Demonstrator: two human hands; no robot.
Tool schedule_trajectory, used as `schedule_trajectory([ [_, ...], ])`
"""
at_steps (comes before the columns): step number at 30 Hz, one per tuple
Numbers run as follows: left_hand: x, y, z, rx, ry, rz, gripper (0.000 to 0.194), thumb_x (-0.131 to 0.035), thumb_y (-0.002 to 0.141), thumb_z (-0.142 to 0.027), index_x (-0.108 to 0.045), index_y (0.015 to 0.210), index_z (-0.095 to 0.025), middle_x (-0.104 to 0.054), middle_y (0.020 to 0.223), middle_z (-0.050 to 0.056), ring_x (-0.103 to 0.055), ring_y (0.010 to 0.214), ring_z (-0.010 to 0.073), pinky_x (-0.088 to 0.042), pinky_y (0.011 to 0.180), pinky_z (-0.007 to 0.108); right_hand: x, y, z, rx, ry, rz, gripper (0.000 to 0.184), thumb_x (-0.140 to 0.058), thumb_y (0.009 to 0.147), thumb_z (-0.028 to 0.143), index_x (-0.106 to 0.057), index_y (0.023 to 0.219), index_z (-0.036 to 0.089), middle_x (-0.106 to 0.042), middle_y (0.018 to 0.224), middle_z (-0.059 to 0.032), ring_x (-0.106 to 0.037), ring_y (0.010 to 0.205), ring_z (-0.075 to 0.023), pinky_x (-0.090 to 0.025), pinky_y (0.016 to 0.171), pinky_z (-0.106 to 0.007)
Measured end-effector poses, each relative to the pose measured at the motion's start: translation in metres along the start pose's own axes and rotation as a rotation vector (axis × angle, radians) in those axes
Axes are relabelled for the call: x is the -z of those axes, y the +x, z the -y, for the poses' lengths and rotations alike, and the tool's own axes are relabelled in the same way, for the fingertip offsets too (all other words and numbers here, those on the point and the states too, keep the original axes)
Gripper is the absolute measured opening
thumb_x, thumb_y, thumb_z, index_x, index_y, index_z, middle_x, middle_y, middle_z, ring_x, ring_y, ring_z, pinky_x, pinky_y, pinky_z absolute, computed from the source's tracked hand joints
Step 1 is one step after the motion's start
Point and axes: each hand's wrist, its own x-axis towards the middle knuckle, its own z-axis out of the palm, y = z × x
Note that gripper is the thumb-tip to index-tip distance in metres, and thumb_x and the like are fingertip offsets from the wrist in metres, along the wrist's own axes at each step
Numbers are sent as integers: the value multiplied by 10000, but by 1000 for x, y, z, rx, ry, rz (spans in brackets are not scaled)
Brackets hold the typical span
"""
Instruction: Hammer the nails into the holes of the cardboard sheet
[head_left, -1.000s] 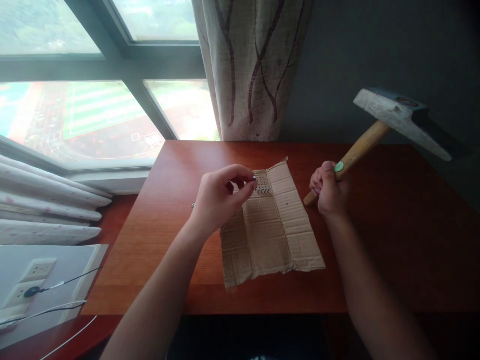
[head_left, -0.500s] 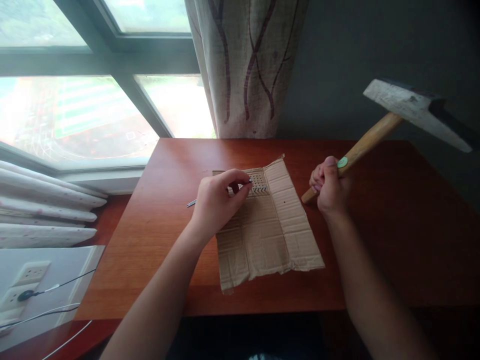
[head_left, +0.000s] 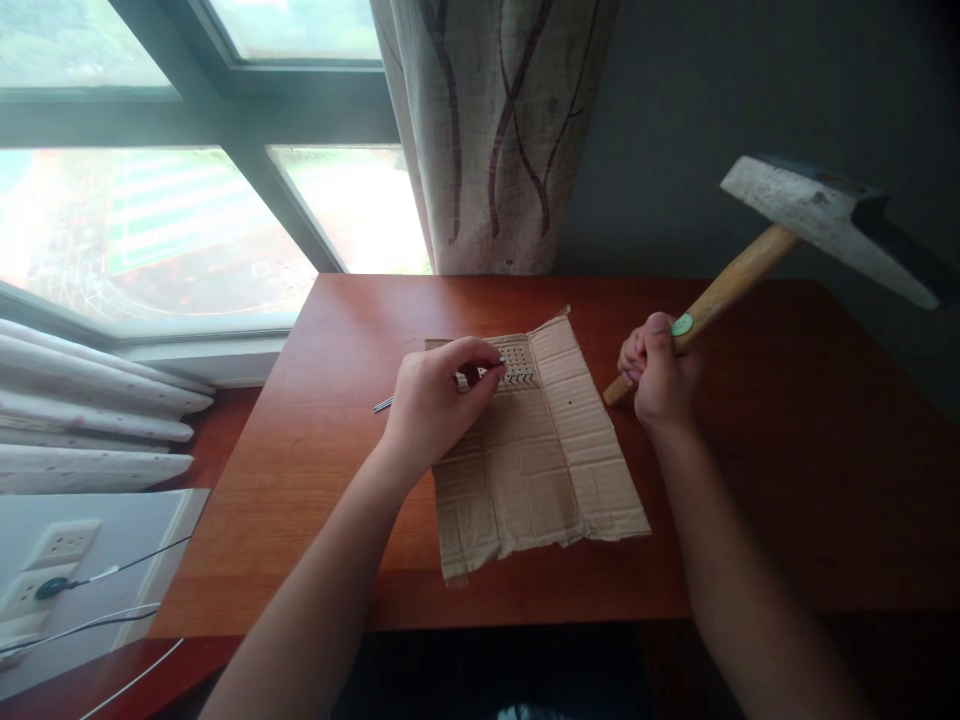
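My left hand (head_left: 442, 395) is pinched at thumb and forefinger around a nail, of which only a small grey tip shows. The fingers are over a small block with rows of holes (head_left: 517, 356), and several slanted dark nails (head_left: 521, 379) line its near edge. The block lies near the far end of a creased sheet of brown cardboard (head_left: 532, 470). My right hand (head_left: 664, 370) is wrapped around the lower wooden handle of a hammer (head_left: 739, 275). The hammer is raised to the right of the cardboard, its steel head tilted up and away.
Thin metal rods, perhaps nails (head_left: 383, 405), lie left of the cardboard, partly behind my left hand. The reddish wooden table (head_left: 300, 520) reaches a window (head_left: 202, 220) and a curtain (head_left: 495, 130). A wall socket (head_left: 67, 543) with a plugged-in cable is at lower left.
Almost nothing differs. The hammer head has shifted very slightly left, while both hands keep their grip and place.
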Motion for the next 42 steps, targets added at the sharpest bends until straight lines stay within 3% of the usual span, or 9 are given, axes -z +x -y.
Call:
schedule_trajectory([
  [42,0,0,0,-8,0,7,49,-691,843,-223,-735,860,-210,-717,707,-14,-582,557,102,-465,562,238,-1,-1,1,-11,-11,4,602,-654,849,688,-350,587,240,-303,447,81,-278,361,-69,-200,333,-237],
])
